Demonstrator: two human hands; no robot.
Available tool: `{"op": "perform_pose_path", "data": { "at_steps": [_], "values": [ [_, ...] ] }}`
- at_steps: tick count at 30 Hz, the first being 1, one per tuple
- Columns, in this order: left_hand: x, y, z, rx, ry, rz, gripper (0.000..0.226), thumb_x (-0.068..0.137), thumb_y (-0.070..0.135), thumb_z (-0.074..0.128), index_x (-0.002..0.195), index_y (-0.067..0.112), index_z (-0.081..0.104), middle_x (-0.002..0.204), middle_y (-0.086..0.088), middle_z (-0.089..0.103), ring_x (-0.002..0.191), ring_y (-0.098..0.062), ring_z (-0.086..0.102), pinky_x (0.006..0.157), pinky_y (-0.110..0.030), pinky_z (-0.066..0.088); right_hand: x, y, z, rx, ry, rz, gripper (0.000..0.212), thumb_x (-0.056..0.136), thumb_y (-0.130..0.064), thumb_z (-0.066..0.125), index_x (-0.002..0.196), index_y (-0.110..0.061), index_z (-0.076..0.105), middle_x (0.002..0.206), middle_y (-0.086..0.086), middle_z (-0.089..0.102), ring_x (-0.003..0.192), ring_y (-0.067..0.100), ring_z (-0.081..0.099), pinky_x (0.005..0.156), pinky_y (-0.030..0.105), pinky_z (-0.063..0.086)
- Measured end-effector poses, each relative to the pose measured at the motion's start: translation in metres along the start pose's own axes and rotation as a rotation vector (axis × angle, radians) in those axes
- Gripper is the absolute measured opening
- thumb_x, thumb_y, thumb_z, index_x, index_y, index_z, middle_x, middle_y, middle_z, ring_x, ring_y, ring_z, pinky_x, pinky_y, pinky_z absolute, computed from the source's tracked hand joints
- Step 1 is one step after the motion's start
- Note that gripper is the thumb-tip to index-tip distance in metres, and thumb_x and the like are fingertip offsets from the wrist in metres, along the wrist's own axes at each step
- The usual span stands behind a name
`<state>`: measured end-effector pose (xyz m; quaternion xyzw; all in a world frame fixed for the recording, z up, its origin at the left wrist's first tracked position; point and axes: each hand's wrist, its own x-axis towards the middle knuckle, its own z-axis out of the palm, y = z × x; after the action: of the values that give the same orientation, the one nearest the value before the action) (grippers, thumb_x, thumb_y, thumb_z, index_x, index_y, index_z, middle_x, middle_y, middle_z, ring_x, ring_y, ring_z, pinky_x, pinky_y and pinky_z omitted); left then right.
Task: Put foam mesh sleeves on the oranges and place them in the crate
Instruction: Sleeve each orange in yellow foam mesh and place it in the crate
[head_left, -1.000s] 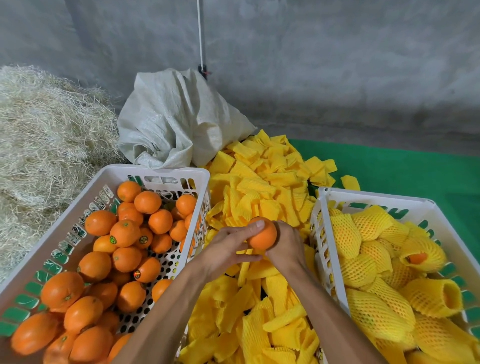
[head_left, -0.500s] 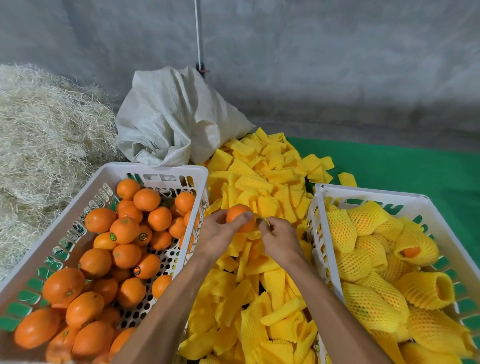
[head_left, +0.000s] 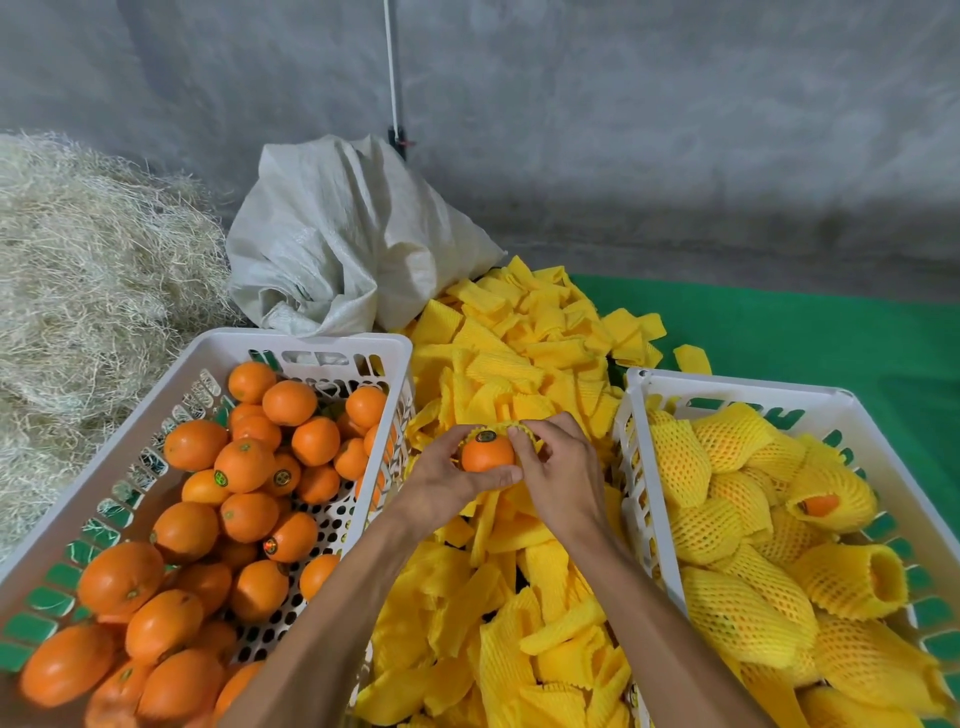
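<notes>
Head cam: left hand (head_left: 447, 480) cups the orange (head_left: 487, 453) from 7 o'clock, right hand (head_left: 558, 467) pinches the foam sleeve (head_left: 524, 432) stretched over its far side. The sleeve still needs pulling toward 6. Crate (head_left: 737, 387) sits at 3 o'clock, nearer the right hand.

Two white crates (head_left: 311, 345) sit beside the big heap of yellow sleeves (head_left: 519, 358). Two hands (head_left: 447, 483) hold one orange (head_left: 487, 453). One white sack (head_left: 343, 234) lies behind the heap.
</notes>
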<state>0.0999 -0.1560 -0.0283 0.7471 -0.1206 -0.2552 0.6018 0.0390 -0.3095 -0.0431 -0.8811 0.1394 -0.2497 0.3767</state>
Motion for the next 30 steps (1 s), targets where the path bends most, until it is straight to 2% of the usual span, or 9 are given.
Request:
{"op": "perform_pose_path", "data": {
  "at_steps": [4, 8, 11, 13, 15, 17, 21, 25, 30],
  "values": [
    [0.001, -0.002, -0.002, -0.009, -0.073, -0.019, 0.068, 0.069, 0.013, 0.096, 0.122, 0.025, 0.055, 0.114, -0.008, 0.071, 0.089, -0.014, 0.072, 0.083, -0.032, 0.062, -0.001, -0.003, 0.001, 0.123, -0.022, -0.011, 0.032, 0.098, -0.044, 0.062, 0.111, -0.018, 0.076, 0.094, -0.010, 0.058, 0.076, 0.008, 0.061, 0.063, 0.040, 0.052],
    [0.002, -0.003, -0.003, 0.107, -0.137, -0.146, 0.109, 0.066, 0.022, 0.098, 0.148, 0.030, 0.026, 0.123, 0.006, 0.063, 0.101, -0.008, 0.067, 0.071, -0.015, 0.055, -0.002, -0.003, 0.002, 0.119, -0.017, -0.046, 0.029, 0.098, -0.040, 0.065, 0.105, -0.014, 0.076, 0.089, -0.007, 0.056, 0.075, 0.010, 0.059, 0.063, 0.040, 0.050],
    [0.005, -0.007, -0.004, 0.122, -0.153, -0.213, 0.133, 0.065, 0.025, 0.099, 0.163, 0.023, 0.009, 0.137, 0.002, 0.054, 0.117, -0.018, 0.060, 0.084, -0.025, 0.052, -0.004, -0.006, 0.004, 0.130, -0.027, -0.061, 0.026, 0.099, -0.035, 0.065, 0.107, -0.012, 0.075, 0.091, -0.007, 0.055, 0.078, 0.009, 0.059, 0.066, 0.039, 0.051],
    [0.003, -0.008, -0.004, 0.100, -0.154, -0.201, 0.118, 0.068, 0.026, 0.098, 0.156, 0.029, 0.020, 0.127, 0.007, 0.059, 0.107, -0.009, 0.064, 0.077, -0.021, 0.053, -0.004, -0.005, 0.005, 0.156, -0.057, -0.042, 0.026, 0.099, -0.035, 0.065, 0.108, -0.012, 0.074, 0.094, -0.008, 0.056, 0.082, 0.007, 0.060, 0.070, 0.038, 0.052],
    [0.002, -0.010, -0.003, 0.094, -0.130, -0.117, 0.078, 0.073, 0.028, 0.094, 0.129, 0.028, 0.040, 0.104, 0.009, 0.066, 0.078, 0.001, 0.066, 0.063, -0.019, 0.054, -0.004, -0.004, 0.006, 0.197, -0.080, -0.008, 0.028, 0.099, -0.037, 0.065, 0.111, -0.014, 0.074, 0.097, -0.009, 0.056, 0.088, 0.006, 0.061, 0.074, 0.037, 0.054],
    [0.000, -0.011, -0.002, 0.060, -0.088, -0.051, 0.063, 0.078, 0.030, 0.091, 0.123, 0.028, 0.046, 0.095, 0.003, 0.067, 0.066, -0.007, 0.064, 0.058, -0.026, 0.056, -0.004, -0.004, 0.008, 0.195, -0.084, -0.003, 0.031, 0.098, -0.040, 0.065, 0.114, -0.015, 0.074, 0.101, -0.009, 0.056, 0.094, 0.004, 0.060, 0.076, 0.035, 0.055],
    [-0.003, -0.005, -0.001, -0.087, -0.063, -0.010, 0.065, 0.076, 0.024, 0.092, 0.129, 0.033, 0.055, 0.113, -0.003, 0.067, 0.079, -0.012, 0.073, 0.071, -0.032, 0.062, -0.002, -0.002, 0.007, 0.222, -0.049, -0.002, 0.030, 0.097, -0.040, 0.066, 0.115, -0.019, 0.075, 0.114, -0.013, 0.056, 0.108, -0.001, 0.058, 0.080, 0.027, 0.056],
    [-0.003, 0.005, -0.006, -0.483, -0.123, -0.130, 0.047, 0.094, 0.018, 0.073, 0.140, 0.025, 0.062, 0.137, -0.012, 0.061, 0.110, -0.036, 0.069, 0.080, -0.038, 0.057, 0.003, 0.001, 0.002, 0.294, 0.009, 0.023, 0.025, 0.097, -0.039, 0.066, 0.115, -0.024, 0.074, 0.115, -0.016, 0.060, 0.109, -0.002, 0.060, 0.081, 0.014, 0.050],
    [-0.006, 0.008, -0.007, -0.557, -0.115, -0.151, 0.047, 0.094, 0.036, 0.069, 0.139, 0.027, 0.062, 0.139, -0.014, 0.057, 0.092, -0.027, 0.065, 0.069, -0.032, 0.051, 0.001, -0.002, 0.000, 0.331, 0.053, -0.011, 0.024, 0.098, -0.037, 0.067, 0.115, -0.023, 0.075, 0.113, -0.021, 0.061, 0.108, -0.002, 0.062, 0.077, 0.011, 0.051]
  ]
}}
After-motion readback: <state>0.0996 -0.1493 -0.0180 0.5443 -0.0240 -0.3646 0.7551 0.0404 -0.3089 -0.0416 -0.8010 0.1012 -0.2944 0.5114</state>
